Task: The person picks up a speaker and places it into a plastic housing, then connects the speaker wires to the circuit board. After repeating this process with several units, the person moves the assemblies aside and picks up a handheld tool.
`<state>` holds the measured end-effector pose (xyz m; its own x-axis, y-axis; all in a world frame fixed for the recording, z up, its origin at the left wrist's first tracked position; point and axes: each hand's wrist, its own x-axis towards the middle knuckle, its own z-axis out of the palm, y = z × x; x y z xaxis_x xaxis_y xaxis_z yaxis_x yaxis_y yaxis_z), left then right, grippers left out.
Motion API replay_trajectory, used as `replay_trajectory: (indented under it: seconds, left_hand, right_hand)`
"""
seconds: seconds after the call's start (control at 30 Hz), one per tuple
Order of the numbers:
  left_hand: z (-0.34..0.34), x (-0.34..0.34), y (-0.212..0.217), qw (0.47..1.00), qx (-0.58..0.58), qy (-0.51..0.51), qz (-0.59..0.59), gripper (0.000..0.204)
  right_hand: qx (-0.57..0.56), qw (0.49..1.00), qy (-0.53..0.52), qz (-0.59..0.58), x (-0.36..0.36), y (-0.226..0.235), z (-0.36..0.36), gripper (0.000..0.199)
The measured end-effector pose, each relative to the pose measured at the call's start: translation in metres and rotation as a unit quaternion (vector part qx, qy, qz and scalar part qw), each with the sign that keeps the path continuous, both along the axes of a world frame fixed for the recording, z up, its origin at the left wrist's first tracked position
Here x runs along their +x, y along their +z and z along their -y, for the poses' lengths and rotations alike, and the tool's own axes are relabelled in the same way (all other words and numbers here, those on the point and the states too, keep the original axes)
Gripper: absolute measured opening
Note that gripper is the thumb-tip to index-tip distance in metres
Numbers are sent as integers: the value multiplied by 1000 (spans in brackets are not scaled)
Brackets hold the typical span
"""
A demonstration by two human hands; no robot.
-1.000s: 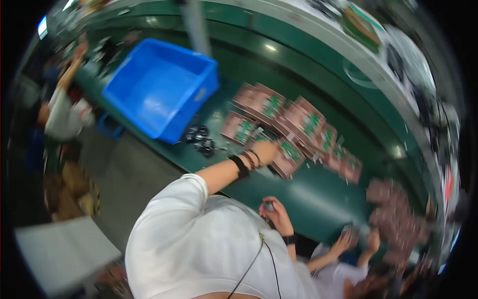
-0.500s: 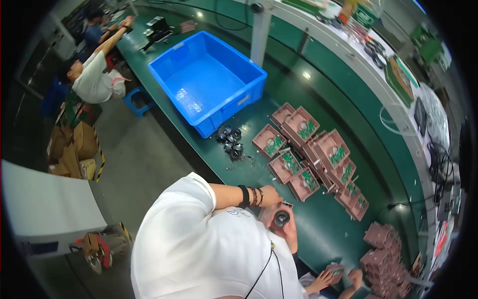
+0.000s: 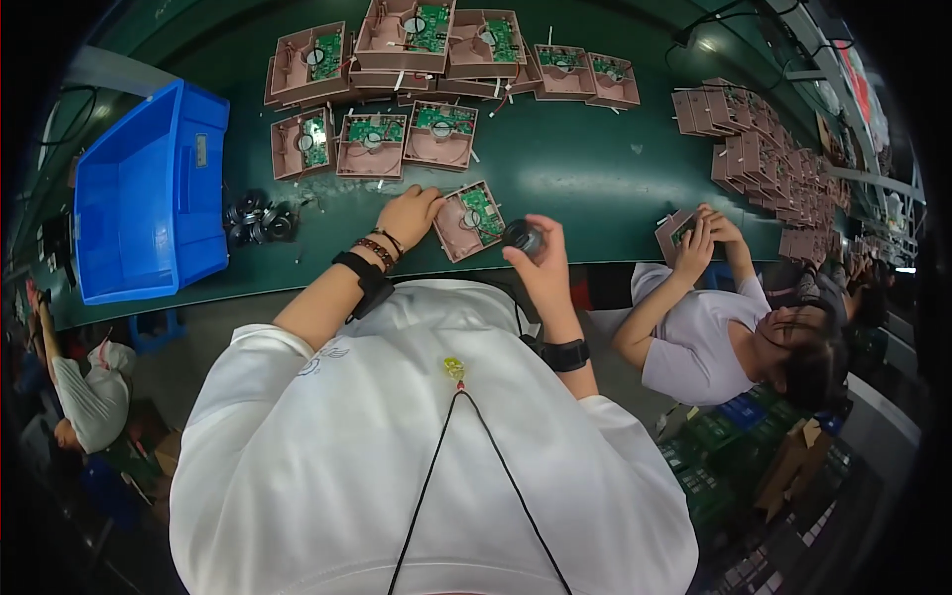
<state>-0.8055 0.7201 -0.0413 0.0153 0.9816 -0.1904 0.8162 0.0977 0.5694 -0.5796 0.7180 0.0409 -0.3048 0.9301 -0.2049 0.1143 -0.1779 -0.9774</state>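
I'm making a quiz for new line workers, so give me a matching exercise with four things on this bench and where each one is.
Things:
1. blue bin
2. round black part
3. open case
4. loose black parts

Places:
A. in the right hand
B. at the left hand, on the green bench
C. far left of the bench
D. just right of the bin

Pairs: 1-C, 2-A, 3-B, 4-D
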Motion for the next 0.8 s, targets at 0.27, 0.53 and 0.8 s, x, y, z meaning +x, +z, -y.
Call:
replay_trajectory:
  seconds: [0.27, 0.53, 0.8]
  left_hand:
    - [-8, 21, 24, 991, 50, 77, 99, 26]
    - [16, 28, 99, 779, -167, 57, 601, 27]
    - [15, 22, 98, 665, -233, 106, 701, 22]
  right_hand:
    - [307, 894, 40, 324, -14, 8, -12, 45]
    - [403, 881, 119, 217, -22, 13, -25, 48]
    - [413, 856, 189, 247, -21, 17, -18, 47]
